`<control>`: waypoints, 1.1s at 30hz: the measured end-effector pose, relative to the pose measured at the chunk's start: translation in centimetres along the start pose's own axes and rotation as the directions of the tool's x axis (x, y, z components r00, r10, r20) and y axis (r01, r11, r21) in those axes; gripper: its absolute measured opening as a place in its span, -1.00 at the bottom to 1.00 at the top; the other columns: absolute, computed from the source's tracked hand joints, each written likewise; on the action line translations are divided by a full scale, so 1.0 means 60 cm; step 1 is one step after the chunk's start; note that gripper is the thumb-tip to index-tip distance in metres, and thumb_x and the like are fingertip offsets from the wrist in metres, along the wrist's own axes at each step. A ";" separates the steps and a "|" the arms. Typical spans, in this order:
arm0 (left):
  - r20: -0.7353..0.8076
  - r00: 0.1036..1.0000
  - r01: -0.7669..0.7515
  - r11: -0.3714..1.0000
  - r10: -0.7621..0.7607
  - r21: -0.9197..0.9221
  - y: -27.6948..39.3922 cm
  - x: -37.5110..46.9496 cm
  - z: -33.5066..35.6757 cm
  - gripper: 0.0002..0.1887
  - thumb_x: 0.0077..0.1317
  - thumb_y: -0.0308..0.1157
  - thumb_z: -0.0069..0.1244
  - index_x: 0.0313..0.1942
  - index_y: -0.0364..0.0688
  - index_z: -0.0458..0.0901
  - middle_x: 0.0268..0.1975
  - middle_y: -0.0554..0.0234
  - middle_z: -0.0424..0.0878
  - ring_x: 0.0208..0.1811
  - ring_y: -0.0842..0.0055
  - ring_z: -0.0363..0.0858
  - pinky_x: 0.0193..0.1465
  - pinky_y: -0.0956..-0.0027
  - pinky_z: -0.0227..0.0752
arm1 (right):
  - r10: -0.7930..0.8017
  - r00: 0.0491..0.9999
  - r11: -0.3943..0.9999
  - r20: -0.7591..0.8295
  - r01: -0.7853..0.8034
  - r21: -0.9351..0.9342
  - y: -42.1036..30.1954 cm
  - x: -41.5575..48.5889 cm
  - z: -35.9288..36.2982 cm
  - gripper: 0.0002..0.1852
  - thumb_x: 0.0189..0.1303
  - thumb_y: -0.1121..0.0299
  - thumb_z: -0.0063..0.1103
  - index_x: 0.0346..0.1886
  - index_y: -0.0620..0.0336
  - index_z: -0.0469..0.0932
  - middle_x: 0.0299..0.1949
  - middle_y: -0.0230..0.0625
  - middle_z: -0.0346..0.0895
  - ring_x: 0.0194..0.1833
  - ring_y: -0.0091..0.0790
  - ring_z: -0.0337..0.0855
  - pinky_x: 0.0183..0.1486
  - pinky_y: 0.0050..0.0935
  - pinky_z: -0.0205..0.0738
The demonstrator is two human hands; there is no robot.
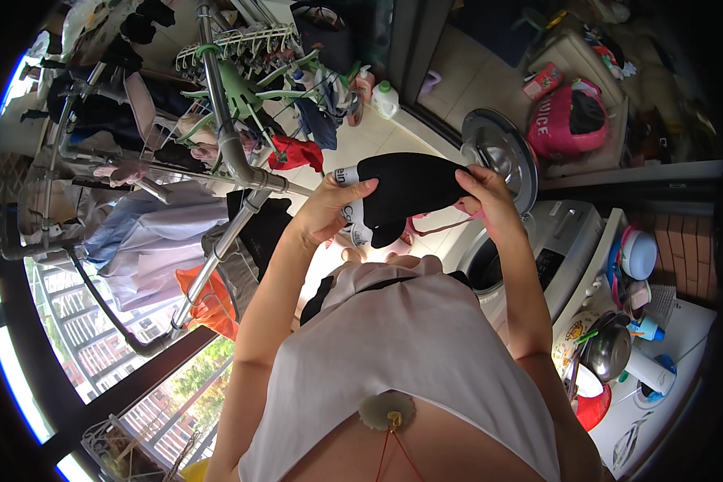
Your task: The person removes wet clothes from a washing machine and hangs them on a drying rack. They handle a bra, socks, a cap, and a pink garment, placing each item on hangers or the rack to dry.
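Stretched between both hands is a black underwear garment (406, 190) with a white waistband (347, 175) that bears dark writing. My left hand (331, 208) pinches the waistband end, its thumb lying over the black cloth. At the other end, my right hand (488, 196) grips the black cloth between thumb and fingers. A pink strap-like piece (443, 229) hangs by the right hand; what it belongs to is partly hidden behind the garment. Below the right forearm stands a front-loading washing machine (560, 226), its round door (500, 153) swung open.
A metal drying rack (226, 144) with clothes and a green clip hanger (238, 90) is at left. Detergent bottles (386, 99) stand on the floor ahead. A pink bag (569, 123) lies beyond the doorway. Basins (638, 256) and a metal pot (605, 355) crowd the right side.
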State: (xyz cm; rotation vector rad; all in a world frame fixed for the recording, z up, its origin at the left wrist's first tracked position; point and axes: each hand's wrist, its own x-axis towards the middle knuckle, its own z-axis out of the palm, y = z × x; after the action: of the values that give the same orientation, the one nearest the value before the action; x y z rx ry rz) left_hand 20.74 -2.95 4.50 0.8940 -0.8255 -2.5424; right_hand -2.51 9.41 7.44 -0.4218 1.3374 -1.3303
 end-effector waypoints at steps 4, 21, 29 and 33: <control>0.028 0.999 -0.045 0.998 0.043 0.054 0.022 -0.012 -0.002 -0.83 0.28 -0.43 0.03 -0.14 -0.27 0.58 -0.17 0.28 0.65 -0.19 0.59 0.63 -0.11 0.48 0.50 | -0.026 0.999 0.997 0.041 0.029 -0.068 0.024 0.003 -0.022 -0.73 0.21 0.33 0.20 -0.56 0.13 0.37 -0.68 -0.66 0.11 -0.72 -0.80 -0.06 -0.67 -0.70 -0.06; 0.454 0.881 -0.472 0.290 0.129 0.833 0.089 -0.083 0.104 -0.60 0.34 -0.18 -0.03 -0.35 -0.45 0.44 -0.54 -0.07 0.48 -0.55 0.31 0.32 -0.41 0.32 0.30 | -0.346 0.938 0.772 0.009 0.291 -0.565 0.003 -0.023 -0.046 -0.55 0.11 0.58 0.15 0.13 0.17 0.46 -0.55 -0.54 0.43 -0.56 -0.82 0.28 -0.54 -0.80 0.13; 0.574 0.818 -0.523 0.371 -0.035 0.767 0.111 -0.107 0.115 -0.55 0.32 -0.13 -0.02 -0.35 -0.46 0.42 -0.55 -0.06 0.46 -0.56 0.31 0.33 -0.42 0.30 0.31 | -0.257 0.859 0.501 0.443 0.510 -0.699 -0.038 -0.050 0.086 -0.75 -0.18 0.74 0.13 -0.36 0.28 0.47 -0.58 -0.33 0.50 -0.56 -0.57 0.52 -0.54 -0.64 0.29; 0.417 0.907 -0.367 0.361 -0.067 0.857 0.133 -0.147 0.052 -0.53 0.19 -0.10 0.12 -0.47 -0.45 0.53 -0.66 0.12 0.44 -0.59 0.59 0.38 -0.52 0.40 0.27 | -0.413 0.869 0.561 0.272 0.478 -0.676 -0.070 -0.066 0.085 -0.77 -0.27 0.69 0.20 -0.45 0.31 0.44 -0.64 -0.51 0.35 -0.66 -0.70 0.28 -0.62 -0.68 0.10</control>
State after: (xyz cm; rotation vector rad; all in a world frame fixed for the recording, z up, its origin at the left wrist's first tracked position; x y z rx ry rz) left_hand 26.15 -3.75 15.49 0.4454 -2.5065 -1.9030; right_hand 1.15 9.27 14.23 -1.4514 1.7359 -1.0847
